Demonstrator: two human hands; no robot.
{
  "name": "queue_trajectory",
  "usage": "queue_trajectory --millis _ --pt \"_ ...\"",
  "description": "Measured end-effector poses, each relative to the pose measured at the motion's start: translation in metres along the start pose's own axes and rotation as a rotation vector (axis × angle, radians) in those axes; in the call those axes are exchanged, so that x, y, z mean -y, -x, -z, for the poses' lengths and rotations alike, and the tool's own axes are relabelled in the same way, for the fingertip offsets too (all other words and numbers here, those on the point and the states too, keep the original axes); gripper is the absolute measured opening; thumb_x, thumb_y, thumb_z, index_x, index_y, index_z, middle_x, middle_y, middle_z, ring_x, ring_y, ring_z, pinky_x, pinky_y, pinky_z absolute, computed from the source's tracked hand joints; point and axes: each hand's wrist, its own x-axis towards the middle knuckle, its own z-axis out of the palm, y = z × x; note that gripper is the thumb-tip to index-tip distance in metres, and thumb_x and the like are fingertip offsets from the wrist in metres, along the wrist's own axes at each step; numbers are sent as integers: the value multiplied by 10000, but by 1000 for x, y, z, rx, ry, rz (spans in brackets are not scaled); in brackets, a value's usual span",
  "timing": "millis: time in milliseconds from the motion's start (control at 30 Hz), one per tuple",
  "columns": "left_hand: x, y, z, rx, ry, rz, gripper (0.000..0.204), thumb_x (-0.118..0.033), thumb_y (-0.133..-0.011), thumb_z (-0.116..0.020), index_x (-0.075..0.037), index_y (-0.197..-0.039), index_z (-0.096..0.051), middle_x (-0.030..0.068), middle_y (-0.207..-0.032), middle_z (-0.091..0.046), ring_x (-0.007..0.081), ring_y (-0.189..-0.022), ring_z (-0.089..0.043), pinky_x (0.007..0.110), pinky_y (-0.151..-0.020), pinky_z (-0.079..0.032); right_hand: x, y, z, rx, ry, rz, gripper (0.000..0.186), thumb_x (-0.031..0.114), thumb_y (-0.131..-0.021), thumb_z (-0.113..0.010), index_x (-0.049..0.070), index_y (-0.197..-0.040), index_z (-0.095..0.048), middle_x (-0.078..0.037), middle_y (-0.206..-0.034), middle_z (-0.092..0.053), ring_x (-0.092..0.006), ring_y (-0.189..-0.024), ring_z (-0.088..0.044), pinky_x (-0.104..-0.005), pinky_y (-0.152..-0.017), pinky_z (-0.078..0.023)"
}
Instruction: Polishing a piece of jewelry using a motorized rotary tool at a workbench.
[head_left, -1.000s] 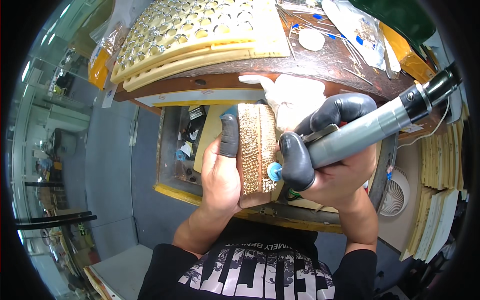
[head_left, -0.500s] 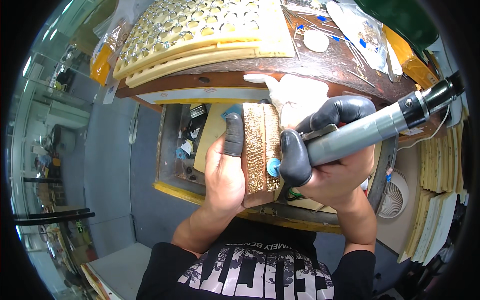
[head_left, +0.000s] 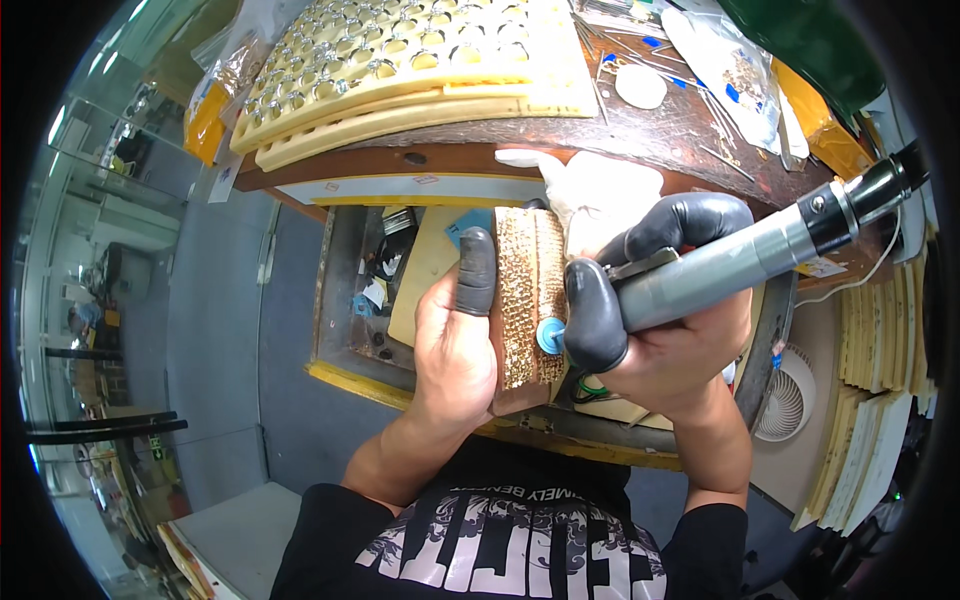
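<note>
My left hand [head_left: 452, 350] is closed round a brown block [head_left: 520, 399], its thumb in a black finger cot along the left edge. Two gold, rough-textured strips [head_left: 517, 300] run side by side down the block's face. In my right hand [head_left: 690, 335] is a grey rotary handpiece [head_left: 725, 270], gripped between thumb and fingers with black finger cots. A small blue disc wheel [head_left: 549, 336] at its tip meets the right-hand gold strip near its lower part. The left fingers behind the block are hidden.
An open drawer [head_left: 345, 330] with scraps lies below the hands. White cloth [head_left: 605, 195] hangs at the bench edge. Yellow trays [head_left: 420, 112] of rings stand on the bench [head_left: 480, 135], with loose burs and bags to the right. A white fan [head_left: 788, 395] and stacked boards [head_left: 865, 440] stand at right.
The block and my left hand have shifted slightly right, along with the view. The blue wheel stays at about the same spot on the gold strip, and both grips are unchanged.
</note>
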Motion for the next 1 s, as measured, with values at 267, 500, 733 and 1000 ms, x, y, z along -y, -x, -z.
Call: queue_trajectory --millis 267,500,733,1000 --pt "3 -1 4 47 25 -38 462 -368 -1054 -402 34 -1184 -588 140 -1044 -687 173 -855 -698 285 -720 -583 4 -3 2 38 30 -11 240 17 -687 -791 -42 -834 -611 -100 -869 -585 -151 -678 -609 -267 -605 -495" --pt "5 -2 4 54 13 -56 459 -349 -1059 -393 45 -1200 -580 152 -1077 -679 182 -921 -690 296 -801 -570 2 -2 1 53 55 3 238 10 -687 -799 -42 -823 -610 -102 -871 -586 -151 -670 -608 -260 -603 -499" --pt "5 -1 5 62 26 -65 447 -335 -1059 -396 48 -1204 -575 158 -1091 -674 187 -936 -688 300 -818 -567 1 -1 1 19 -1 -31 229 14 -682 -808 -37 -808 -625 -107 -875 -594 -158 -675 -613 -264 -610 -501" --pt "6 -1 7 69 31 -63 421 -311 -1052 -421 52 -1208 -567 165 -1100 -669 203 -942 -689 309 -826 -569 4 -6 5 89 83 6 235 31 -674 -807 -31 -824 -637 -107 -874 -600 -166 -685 -616 -271 -624 -501"
